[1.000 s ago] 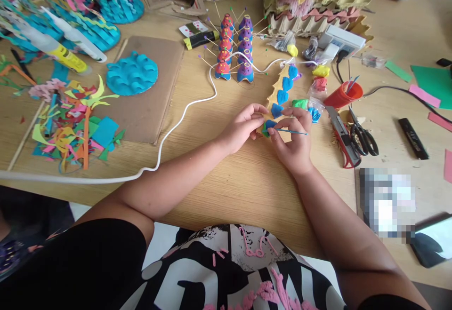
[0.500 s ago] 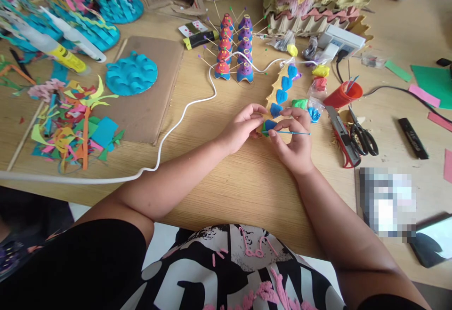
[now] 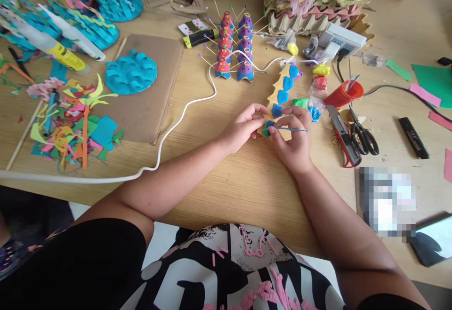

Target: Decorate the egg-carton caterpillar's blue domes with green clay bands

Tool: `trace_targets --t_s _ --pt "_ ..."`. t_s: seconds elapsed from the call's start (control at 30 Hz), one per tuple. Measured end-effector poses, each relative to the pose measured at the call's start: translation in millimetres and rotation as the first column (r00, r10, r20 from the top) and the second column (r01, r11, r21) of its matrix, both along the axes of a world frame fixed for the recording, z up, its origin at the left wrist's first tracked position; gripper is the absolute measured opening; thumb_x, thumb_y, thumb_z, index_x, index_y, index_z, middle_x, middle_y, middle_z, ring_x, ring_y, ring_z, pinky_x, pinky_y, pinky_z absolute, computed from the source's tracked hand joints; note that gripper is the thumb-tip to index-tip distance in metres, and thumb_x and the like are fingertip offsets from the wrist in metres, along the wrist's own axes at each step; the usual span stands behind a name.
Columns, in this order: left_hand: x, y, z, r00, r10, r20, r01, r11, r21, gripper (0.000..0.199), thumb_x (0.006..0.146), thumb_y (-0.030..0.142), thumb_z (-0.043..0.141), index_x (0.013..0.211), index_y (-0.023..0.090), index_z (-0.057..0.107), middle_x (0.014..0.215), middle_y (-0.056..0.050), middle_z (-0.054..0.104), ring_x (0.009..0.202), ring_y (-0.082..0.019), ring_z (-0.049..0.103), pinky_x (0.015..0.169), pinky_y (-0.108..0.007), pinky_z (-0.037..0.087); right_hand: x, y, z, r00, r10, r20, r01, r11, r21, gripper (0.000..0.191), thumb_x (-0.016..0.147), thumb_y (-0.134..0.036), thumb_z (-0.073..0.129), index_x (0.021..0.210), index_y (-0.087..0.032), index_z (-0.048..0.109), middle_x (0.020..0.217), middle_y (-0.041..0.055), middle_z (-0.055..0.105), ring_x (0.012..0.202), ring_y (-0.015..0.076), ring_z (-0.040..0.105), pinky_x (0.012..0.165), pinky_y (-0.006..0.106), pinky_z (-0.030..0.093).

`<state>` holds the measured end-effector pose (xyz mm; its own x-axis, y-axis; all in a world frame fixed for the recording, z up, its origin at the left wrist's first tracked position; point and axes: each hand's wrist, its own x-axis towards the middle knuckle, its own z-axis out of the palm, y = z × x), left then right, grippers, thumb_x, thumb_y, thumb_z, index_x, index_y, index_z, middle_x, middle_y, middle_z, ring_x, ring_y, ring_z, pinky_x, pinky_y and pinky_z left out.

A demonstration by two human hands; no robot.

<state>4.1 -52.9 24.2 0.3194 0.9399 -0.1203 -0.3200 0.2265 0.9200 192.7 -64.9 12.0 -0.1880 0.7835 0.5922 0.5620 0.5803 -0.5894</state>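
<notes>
A strip cut from an egg carton lies before me, with blue clay pressed along its cups. My left hand is closed around the left side of its near end. Between the thumb and fingers of my right hand is a thin blue modelling tool, its tip hidden near the nearest cup. Green clay shows on that cup beside the blue. Just right of the strip sit lumps of green clay and blue clay in a bag.
Red and purple egg-carton figures stuck with pins stand behind my hands. A white cable crosses the table and my left forearm. To the right are a red cup, a utility knife and scissors. Paper scraps lie left.
The blue tool has shifted slightly up and left with my right fingers. More green clay shows at the near cup. My left hand stays on the strip.
</notes>
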Motion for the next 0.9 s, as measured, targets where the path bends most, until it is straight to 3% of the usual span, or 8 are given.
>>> trace_targets --t_s 0.23,0.47,0.9 --pt "0.1 0.1 -0.7 1.000 0.002 -0.028 -0.001 1.000 0.006 0.012 0.094 0.026 0.065 0.106 0.023 0.061 0.072 0.006 0.060 0.058 -0.007 0.052 0.054 -0.019 0.038 0.2 -0.3 -0.2 1.000 -0.007 0.019 0.007 1.000 -0.008 0.017 0.100 -0.046 0.070 0.099 -0.029 0.068 0.129 0.0106 0.067 0.127 0.0344 0.064 0.117 0.075 0.049" --pt "0.1 -0.5 -3.4 1.000 -0.008 -0.010 0.009 0.999 0.052 0.011 0.096 0.024 0.066 0.106 0.022 0.062 0.070 0.007 0.058 0.059 -0.007 0.053 0.053 -0.018 0.037 -2.3 -1.5 1.4 0.999 -0.015 0.034 0.012 0.997 0.075 0.011 0.100 -0.038 0.071 0.099 -0.028 0.067 0.125 0.0106 0.068 0.122 0.0331 0.067 0.112 0.072 0.053" --pt "1.6 -0.6 -0.2 0.999 -0.003 -0.035 0.003 1.000 0.015 0.012 0.095 0.020 0.061 0.107 0.022 0.058 0.071 0.007 0.059 0.059 -0.007 0.054 0.053 -0.018 0.038 -1.3 -2.6 3.1 1.000 0.013 -0.011 -0.013 1.000 -0.011 0.015 0.099 -0.043 0.071 0.097 -0.029 0.066 0.126 0.0100 0.067 0.125 0.0340 0.065 0.117 0.072 0.049"
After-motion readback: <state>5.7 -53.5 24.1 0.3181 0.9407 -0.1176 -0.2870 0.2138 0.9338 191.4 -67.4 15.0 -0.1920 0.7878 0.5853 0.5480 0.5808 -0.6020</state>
